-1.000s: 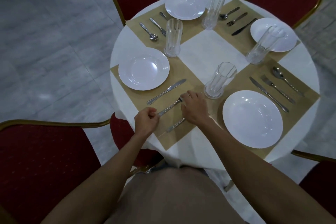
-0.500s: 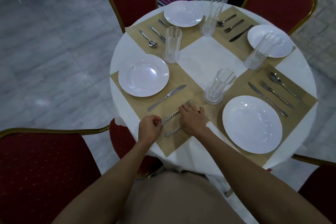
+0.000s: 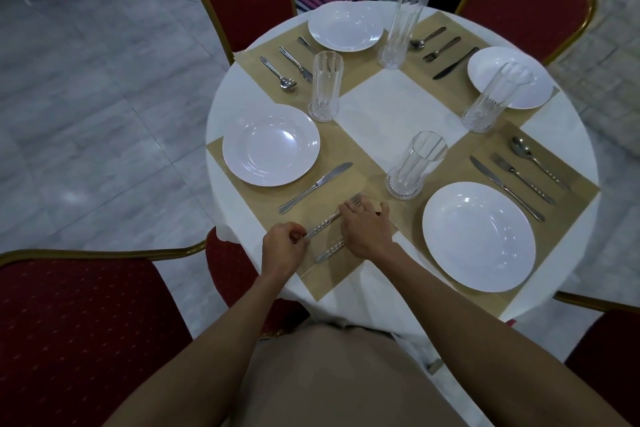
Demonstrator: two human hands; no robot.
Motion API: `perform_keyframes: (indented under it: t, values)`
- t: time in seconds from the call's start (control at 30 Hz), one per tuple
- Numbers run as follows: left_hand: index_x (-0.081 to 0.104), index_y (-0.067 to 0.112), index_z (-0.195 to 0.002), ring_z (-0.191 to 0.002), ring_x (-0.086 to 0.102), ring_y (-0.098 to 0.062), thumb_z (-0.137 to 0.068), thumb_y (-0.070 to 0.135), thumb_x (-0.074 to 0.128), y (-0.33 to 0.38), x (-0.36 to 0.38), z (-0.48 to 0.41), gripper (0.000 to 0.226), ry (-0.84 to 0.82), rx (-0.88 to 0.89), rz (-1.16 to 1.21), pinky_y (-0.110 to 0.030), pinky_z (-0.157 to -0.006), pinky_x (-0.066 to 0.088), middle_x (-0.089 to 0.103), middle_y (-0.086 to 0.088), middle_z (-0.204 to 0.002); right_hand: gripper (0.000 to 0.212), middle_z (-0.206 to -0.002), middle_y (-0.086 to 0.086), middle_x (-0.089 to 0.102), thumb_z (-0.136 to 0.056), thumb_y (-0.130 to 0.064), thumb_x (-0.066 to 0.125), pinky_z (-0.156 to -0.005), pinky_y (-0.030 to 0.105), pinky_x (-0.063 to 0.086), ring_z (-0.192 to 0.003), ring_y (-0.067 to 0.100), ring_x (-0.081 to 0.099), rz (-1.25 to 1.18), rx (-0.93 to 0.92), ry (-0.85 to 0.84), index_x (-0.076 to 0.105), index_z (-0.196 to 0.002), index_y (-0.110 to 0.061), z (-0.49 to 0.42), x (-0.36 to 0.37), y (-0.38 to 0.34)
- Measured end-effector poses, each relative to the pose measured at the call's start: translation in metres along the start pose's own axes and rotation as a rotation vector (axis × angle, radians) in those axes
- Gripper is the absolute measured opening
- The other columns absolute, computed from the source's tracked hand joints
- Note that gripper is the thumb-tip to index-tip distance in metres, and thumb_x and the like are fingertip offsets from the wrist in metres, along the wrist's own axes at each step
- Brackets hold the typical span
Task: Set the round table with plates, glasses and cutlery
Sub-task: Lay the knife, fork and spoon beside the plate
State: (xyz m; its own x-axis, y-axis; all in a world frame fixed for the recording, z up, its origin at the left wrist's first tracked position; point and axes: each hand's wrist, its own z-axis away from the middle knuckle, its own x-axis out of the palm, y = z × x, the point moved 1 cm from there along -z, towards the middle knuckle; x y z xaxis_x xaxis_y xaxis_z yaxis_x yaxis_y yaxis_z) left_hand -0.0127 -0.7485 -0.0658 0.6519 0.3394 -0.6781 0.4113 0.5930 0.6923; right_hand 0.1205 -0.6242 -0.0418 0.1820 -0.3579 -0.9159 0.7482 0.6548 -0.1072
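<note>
The fork (image 3: 325,221) lies slantwise on a tan placemat (image 3: 349,152), left of the near glass (image 3: 414,166) and closer to the person than it, with its tines pointing toward that glass. The left hand (image 3: 282,248) has its grip pinched on the end of the handle, the part farthest from the near glass. The right hand (image 3: 367,229) lies palm down over the tine end, fingertips (image 3: 346,209) bent onto the fork's neck. Whether its grip is clenched on the fork or only pressing it, I cannot tell.

Under that hand runs 1 more utensil (image 3: 329,252), only its handle showing, a little farther from the near glass than the fork. A knife (image 3: 315,187) lies parallel to the fork, left of the near glass. A white plate (image 3: 270,145) sits farther left again on the same mat.

Right of the near glass and closer to the person sits a second plate (image 3: 478,236). A set of 3 utensils (image 3: 519,176) lies side by side to the glass's right. Beyond the near glass stand 3 more glasses (image 3: 325,87) and 2 far plates (image 3: 346,28), all on the round, white-clothed desk (image 3: 388,104). Red chairs (image 3: 79,329) ring it.
</note>
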Motion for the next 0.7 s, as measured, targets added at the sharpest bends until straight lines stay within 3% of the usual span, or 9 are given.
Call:
perform_keyframes:
  t: [0.13, 0.3, 0.47, 0.6, 0.7]
  values:
    - [0.070, 0.019, -0.096, -0.077, 0.061, -0.009, -0.082, 0.020, 0.073, -0.003, 0.001, 0.008, 0.015, -0.028, 0.021, 0.019, -0.024, -0.074, 0.051, 0.066, 0.004, -0.086, 0.037, -0.146, -0.002, 0.047, -0.095, -0.024, 0.043, -0.113, 0.057, 0.019, -0.145, 0.023, 0.026, -0.200, 0.108, 0.162, 0.049, -0.132, -0.023, 0.003, -0.004, 0.010]
    - [0.073, 0.019, -0.093, -0.075, 0.062, -0.002, -0.082, 0.026, 0.076, -0.016, 0.002, 0.023, 0.014, -0.172, 0.105, -0.021, -0.020, -0.072, 0.054, 0.068, 0.009, -0.084, 0.025, -0.118, 0.003, 0.061, -0.084, -0.023, 0.054, -0.099, 0.048, 0.035, -0.119, 0.029, 0.050, -0.392, 0.338, 0.273, 0.059, -0.108, -0.016, 0.014, -0.006, 0.037]
    - [0.071, 0.021, -0.097, -0.078, 0.059, -0.006, -0.080, 0.027, 0.079, -0.013, 0.006, 0.029, 0.020, -0.198, 0.139, -0.077, -0.024, -0.073, 0.053, 0.064, 0.007, -0.088, 0.042, -0.131, 0.014, 0.056, -0.086, -0.020, 0.058, -0.102, 0.047, 0.041, -0.124, 0.035, 0.048, -0.473, 0.474, 0.197, 0.054, -0.126, -0.011, 0.016, -0.002, 0.051]
    - [0.072, 0.020, -0.093, -0.077, 0.058, -0.009, -0.078, 0.024, 0.080, -0.011, 0.010, 0.035, 0.017, -0.175, 0.155, -0.119, -0.026, -0.071, 0.051, 0.063, 0.009, -0.084, 0.039, -0.126, 0.016, 0.057, -0.088, -0.020, 0.056, -0.093, 0.045, 0.050, -0.116, 0.034, 0.054, -0.523, 0.461, 0.128, 0.053, -0.125, -0.006, 0.008, 0.004, 0.052]
    - [0.072, 0.020, -0.093, -0.076, 0.056, -0.006, -0.082, 0.024, 0.077, -0.010, 0.011, 0.038, 0.012, -0.160, 0.156, -0.118, -0.017, -0.067, 0.043, 0.064, 0.009, -0.085, 0.031, -0.118, 0.015, 0.061, -0.088, -0.017, 0.056, -0.089, 0.044, 0.051, -0.111, 0.033, 0.056, -0.497, 0.425, 0.123, 0.057, -0.116, -0.005, 0.005, 0.005, 0.053]
